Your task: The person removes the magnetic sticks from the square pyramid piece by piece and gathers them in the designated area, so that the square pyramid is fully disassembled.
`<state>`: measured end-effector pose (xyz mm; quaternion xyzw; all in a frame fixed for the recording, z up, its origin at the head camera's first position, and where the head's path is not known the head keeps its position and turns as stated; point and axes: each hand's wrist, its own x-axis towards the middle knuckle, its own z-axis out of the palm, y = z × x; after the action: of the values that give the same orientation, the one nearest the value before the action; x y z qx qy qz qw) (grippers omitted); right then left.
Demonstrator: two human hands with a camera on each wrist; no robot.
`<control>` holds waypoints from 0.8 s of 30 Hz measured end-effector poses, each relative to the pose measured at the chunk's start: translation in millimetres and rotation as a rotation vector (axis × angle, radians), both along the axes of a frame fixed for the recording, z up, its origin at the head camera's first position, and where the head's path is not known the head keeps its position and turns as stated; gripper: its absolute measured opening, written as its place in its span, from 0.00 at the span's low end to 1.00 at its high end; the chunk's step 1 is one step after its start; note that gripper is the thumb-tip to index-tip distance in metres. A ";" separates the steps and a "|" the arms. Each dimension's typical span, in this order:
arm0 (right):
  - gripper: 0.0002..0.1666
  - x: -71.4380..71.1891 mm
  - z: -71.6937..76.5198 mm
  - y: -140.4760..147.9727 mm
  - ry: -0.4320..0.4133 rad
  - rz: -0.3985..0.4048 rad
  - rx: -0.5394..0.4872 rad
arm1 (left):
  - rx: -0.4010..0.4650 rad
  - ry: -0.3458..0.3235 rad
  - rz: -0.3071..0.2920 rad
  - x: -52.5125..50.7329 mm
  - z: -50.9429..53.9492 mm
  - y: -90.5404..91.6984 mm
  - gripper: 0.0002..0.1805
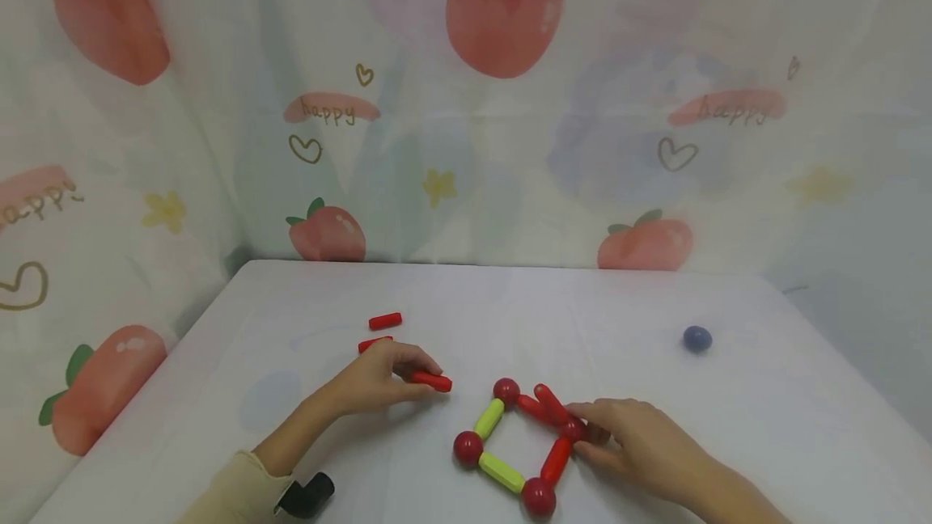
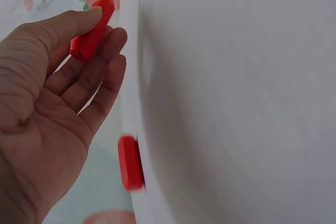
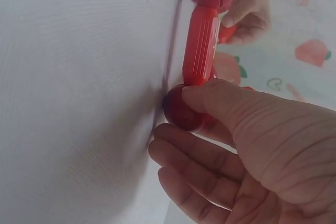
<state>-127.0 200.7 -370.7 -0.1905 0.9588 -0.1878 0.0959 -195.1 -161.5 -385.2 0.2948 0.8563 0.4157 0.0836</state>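
Observation:
Four dark red balls, one of them at the near corner (image 1: pixel 539 498), join two yellow-green rods (image 1: pixel 502 472) and two red rods (image 1: pixel 557 460) into a square on the table. A further red rod (image 1: pixel 551 404) sticks out from the right-hand ball. My right hand (image 1: pixel 644 447) grips that ball (image 3: pixel 181 109) between thumb and fingers. Left of the square, my left hand (image 1: pixel 379 378) pinches a loose red rod (image 2: pixel 93 30) between thumb and fingertips, apart from the square.
Behind my left hand lie two red rods, the farther one (image 1: pixel 385 321) fully in view. A blue ball (image 1: pixel 697 339) rests at the back right. A patterned curtain (image 1: pixel 510 144) stands behind the white table (image 1: pixel 582 322). A black device (image 1: pixel 307 496) is at my left sleeve.

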 end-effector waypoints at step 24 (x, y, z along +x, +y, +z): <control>0.30 1.6 0.4 0.5 0.009 0.001 0.010 | -0.246 0.212 0.165 -15.5 0.6 -64.4 0.10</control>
<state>-125.4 201.3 -370.3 -0.1911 0.9601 -0.1820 0.0927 -210.6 -225.9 -384.6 0.2533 0.9260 0.2798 -0.0060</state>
